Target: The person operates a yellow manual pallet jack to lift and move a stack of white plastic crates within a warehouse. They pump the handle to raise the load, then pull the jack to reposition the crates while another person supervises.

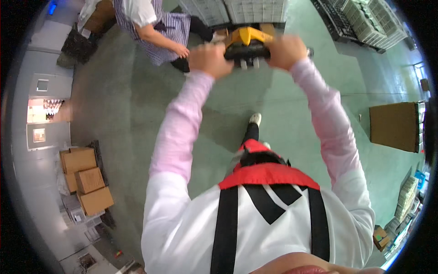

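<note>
Both my arms reach forward in light pink sleeves. My left hand point(211, 60) is closed on the left side of a yellow and black handle point(247, 38), likely that of a pallet jack. My right hand point(288, 51) grips the handle's right side. Both hands are a little blurred. Just beyond the handle stand white plastic crates point(256, 11) on a dark base. One of my shoes point(255, 119) shows on the green floor below.
A person in a striped apron point(171, 32) stands close by my left hand. Cardboard boxes point(90, 185) are stacked at the left. More crates on a black pallet point(366, 24) are at the upper right, and a large brown carton point(393, 126) stands at the right.
</note>
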The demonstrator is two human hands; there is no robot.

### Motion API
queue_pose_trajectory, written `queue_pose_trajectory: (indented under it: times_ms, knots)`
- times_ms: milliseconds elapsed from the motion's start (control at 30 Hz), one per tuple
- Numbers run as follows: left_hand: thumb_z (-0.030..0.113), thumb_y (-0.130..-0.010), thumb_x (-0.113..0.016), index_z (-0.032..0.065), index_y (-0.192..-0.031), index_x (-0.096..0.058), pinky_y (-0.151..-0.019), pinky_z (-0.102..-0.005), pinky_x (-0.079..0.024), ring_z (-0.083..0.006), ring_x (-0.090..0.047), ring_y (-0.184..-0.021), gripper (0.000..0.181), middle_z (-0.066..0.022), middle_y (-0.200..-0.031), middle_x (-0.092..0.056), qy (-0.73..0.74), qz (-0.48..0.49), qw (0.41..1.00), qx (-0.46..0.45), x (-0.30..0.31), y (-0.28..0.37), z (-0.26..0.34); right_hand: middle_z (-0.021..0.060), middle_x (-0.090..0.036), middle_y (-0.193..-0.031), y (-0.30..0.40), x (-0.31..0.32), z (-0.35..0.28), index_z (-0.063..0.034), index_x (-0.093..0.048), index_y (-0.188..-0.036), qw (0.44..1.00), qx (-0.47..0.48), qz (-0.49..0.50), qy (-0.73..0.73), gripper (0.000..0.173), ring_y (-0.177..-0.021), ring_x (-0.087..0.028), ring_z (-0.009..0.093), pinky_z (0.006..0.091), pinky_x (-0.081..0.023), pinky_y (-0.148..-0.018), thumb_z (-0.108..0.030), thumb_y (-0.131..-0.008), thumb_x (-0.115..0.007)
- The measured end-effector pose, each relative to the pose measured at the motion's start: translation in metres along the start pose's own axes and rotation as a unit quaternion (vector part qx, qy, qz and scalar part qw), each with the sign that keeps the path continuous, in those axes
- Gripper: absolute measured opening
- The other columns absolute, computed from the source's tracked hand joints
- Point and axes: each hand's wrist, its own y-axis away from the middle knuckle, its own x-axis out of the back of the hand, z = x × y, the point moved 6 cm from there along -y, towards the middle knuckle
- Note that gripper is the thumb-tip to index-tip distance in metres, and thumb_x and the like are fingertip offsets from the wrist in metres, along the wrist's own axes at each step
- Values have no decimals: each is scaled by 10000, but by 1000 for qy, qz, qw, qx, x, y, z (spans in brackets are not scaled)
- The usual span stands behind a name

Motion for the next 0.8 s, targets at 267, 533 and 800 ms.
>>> queue_pose_trajectory:
  times_ms: [267,533,800]
  knots:
    - [238,-620,-563,133,-615,-474,-515,-359,-388,-223,-510,-538,137,-55,-570,-491,54,-152,983,-90,-117,277,108,54,-576,-589,225,-207,-75,-138,-553,-636,995,60,-5,-75,126,-510,-584,244,395,-443,-451,-257,-660,-584]
    - [255,-708,-576,84,-880,-669,-720,-438,-516,-318,-648,-825,260,-178,-860,-658,141,-559,817,-6,-212,348,148,88,-673,-801,276,-311,-73,-188,-670,-813,907,33,-392,-153,187,-739,-657,287,413,-515,-635,-305,-708,-568]
    - [337,-664,-677,101,-749,-644,-659,-421,-492,-299,-624,-729,252,-131,-765,-643,-2,-137,990,20,-11,1,24,62,-627,-650,-1,-8,25,-149,-659,-707,1000,11,-19,19,171,-639,-632,261,386,-495,-576,-300,-652,-600]
